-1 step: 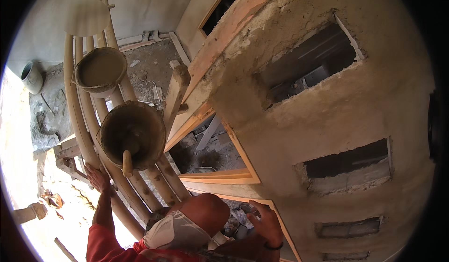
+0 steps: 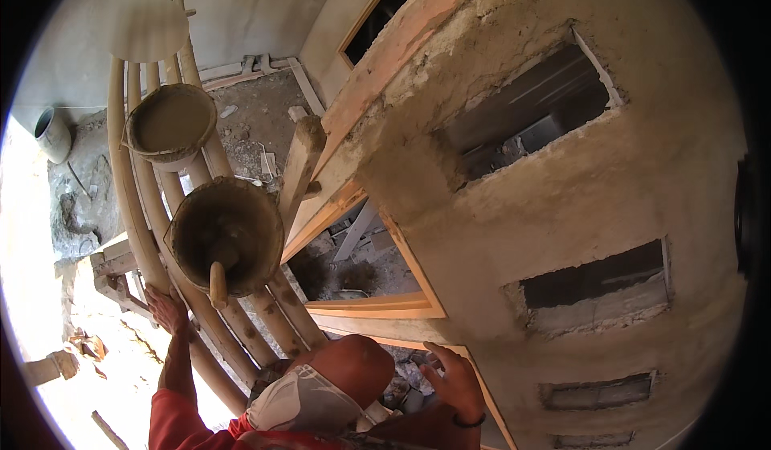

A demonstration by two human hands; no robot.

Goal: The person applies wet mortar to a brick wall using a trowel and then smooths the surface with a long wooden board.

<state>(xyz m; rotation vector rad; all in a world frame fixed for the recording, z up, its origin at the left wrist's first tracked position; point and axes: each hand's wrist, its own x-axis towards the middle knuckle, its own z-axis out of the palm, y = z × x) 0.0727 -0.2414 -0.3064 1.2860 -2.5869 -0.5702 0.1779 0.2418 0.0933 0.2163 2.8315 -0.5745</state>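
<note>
My left hand (image 2: 167, 311) rests on the outermost wooden pole (image 2: 210, 363) of a scaffold platform, fingers stretched out, gripping nothing. My right hand (image 2: 456, 382) is raised beside my bent knee, in front of the wooden frame of a wall opening. Its fingers are loosely curved and apart, with nothing seen in them; a dark band circles the wrist. Just beyond my left hand stands a mortar-caked bucket (image 2: 189, 229) with a little mortar inside. A wooden handle (image 2: 218, 284) sticks out over its near rim; the tool's other end cannot be made out. Farther off sits a second bucket (image 2: 132, 131), filled with grey mortar.
Gaps run between the platform's poles (image 2: 128, 201). An upright post (image 2: 302, 157) stands at its right. The plastered wall (image 2: 578, 197) at right has rough-edged openings. Below lie rubble and a grey drum (image 2: 54, 137). A blurred round patch covers the platform's far end.
</note>
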